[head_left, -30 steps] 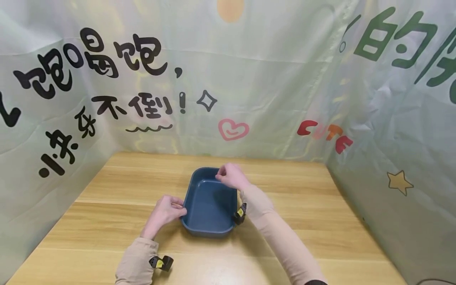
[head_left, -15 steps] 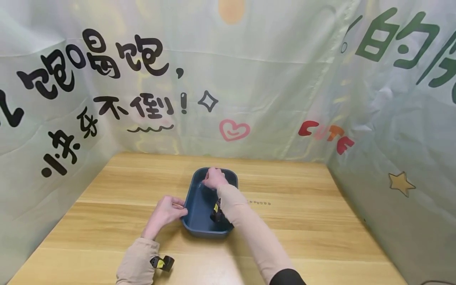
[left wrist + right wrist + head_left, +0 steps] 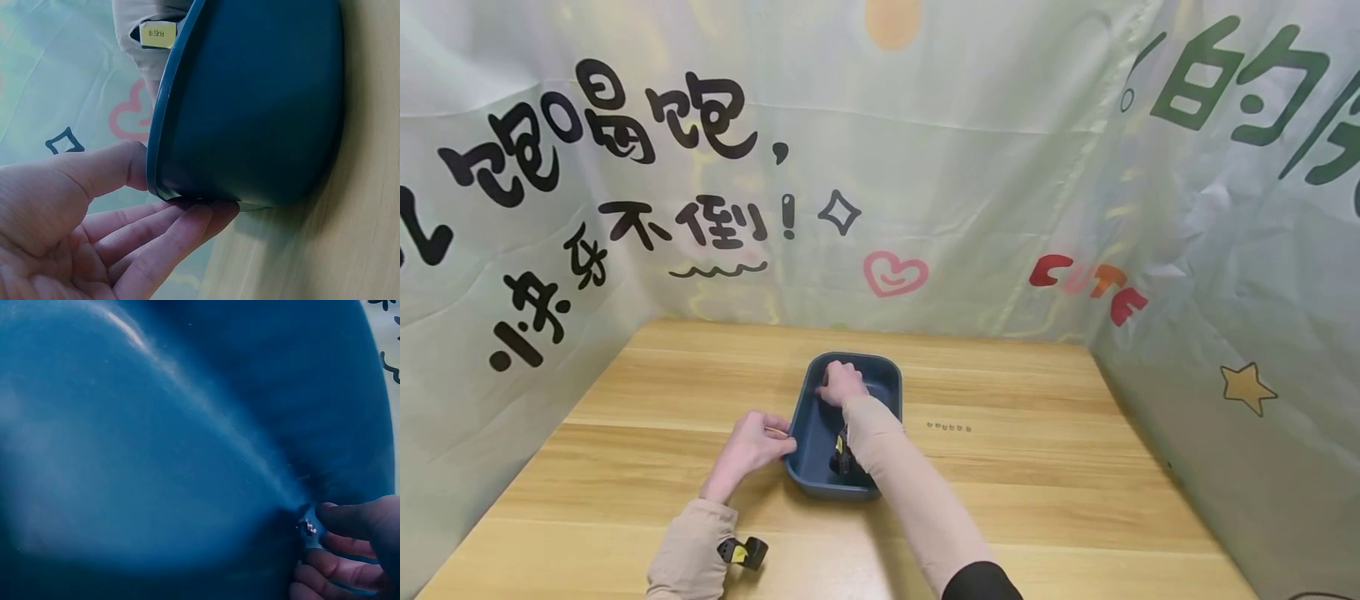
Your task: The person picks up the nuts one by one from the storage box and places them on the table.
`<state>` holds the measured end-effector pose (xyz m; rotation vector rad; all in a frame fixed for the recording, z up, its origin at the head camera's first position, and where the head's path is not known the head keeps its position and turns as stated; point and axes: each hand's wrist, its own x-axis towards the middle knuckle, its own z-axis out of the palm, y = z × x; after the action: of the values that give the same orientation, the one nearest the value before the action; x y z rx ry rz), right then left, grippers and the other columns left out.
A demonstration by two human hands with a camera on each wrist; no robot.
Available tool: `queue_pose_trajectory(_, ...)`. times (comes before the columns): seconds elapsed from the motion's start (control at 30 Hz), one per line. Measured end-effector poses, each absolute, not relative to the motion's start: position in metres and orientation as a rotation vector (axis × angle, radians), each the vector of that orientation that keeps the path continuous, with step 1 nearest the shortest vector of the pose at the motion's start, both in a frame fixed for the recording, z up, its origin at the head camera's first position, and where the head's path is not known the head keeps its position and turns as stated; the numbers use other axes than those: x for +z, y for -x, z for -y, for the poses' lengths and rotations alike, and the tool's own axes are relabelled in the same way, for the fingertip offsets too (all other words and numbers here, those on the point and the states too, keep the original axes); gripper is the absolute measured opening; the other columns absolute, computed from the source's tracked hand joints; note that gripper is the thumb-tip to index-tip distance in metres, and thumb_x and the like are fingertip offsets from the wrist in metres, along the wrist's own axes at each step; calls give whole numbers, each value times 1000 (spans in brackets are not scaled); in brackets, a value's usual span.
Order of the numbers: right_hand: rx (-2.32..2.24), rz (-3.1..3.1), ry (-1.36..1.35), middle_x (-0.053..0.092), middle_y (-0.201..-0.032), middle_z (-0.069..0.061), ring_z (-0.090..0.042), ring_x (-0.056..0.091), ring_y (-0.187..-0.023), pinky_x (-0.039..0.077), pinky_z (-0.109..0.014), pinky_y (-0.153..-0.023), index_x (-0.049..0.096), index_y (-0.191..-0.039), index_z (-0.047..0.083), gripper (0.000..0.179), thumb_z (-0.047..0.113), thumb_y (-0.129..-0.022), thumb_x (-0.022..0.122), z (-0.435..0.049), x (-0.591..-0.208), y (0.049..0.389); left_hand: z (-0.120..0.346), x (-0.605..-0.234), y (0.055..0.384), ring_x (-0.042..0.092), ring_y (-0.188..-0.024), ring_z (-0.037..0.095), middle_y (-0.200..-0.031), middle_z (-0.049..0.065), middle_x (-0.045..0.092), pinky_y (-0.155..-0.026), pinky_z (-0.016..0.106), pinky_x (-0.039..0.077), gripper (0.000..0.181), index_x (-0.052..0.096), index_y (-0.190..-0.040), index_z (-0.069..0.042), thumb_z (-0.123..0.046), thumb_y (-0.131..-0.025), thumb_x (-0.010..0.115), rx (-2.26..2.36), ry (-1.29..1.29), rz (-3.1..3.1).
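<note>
A dark blue rectangular basin (image 3: 823,471) stands on the wooden table. My left hand (image 3: 756,443) grips its left rim, the thumb at the edge and the fingers against the outer wall, as the left wrist view shows. My right hand (image 3: 844,385) reaches down inside, near the far left corner. In the right wrist view a tiny shiny metal piece (image 3: 308,527) is at the tips of the thumb and forefinger. Whether they pinch it I cannot tell. Several small dark pieces (image 3: 949,427) lie in a row on the table, right of the basin.
The wooden table (image 3: 1037,500) extends around the basin on every side. Printed cloth walls (image 3: 970,208) enclose the back and both sides. Each wrist carries a small black camera, the left one (image 3: 743,552) low over the table.
My right hand has moved from the far right rim to the left and down into the basin, uncovering the row of pieces. My left hand stays at the rim.
</note>
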<state>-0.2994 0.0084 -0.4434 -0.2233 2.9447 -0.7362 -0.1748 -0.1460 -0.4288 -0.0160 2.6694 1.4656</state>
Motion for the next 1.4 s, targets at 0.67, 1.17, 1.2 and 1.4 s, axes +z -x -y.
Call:
queue_pose_trajectory(0.67,-640,-3020,294,70,-90,-11,-28,66,-82,54,-38,-71,67,-81,10,7,4,-82,71,-2,-452,302,146,-429,175,75,-79,24,-94,25,76,-69,31,62,35,70,-106,12,-6,-75,71,1486,4,-2650)
queue_pose_trajectory(1.17,-560,-3007,327,72,-99,-13,-31,68,-88,57,-40,-75,70,-90,8,11,2,-82,73,3,-448,305,148,-431,176,74,-76,21,-92,23,77,-66,29,60,35,70,-105,11,-6,-75,71,1487,13,-2654)
queue_pose_trajectory(1.2,-545,-3003,335,72,-101,-14,-31,68,-89,57,-41,-75,70,-92,7,12,1,-82,73,3,-447,304,148,-431,176,75,-76,21,-92,23,77,-66,29,60,35,70,-105,11,-6,-75,71,1485,9,-2655)
queue_pose_trajectory(1.4,-444,-2987,382,72,-107,-15,-32,69,-95,56,-41,-76,70,-97,8,15,1,-83,70,4,-442,300,147,-433,178,76,-78,24,-92,24,77,-69,31,62,35,70,-105,12,-6,-75,72,1492,8,-2660)
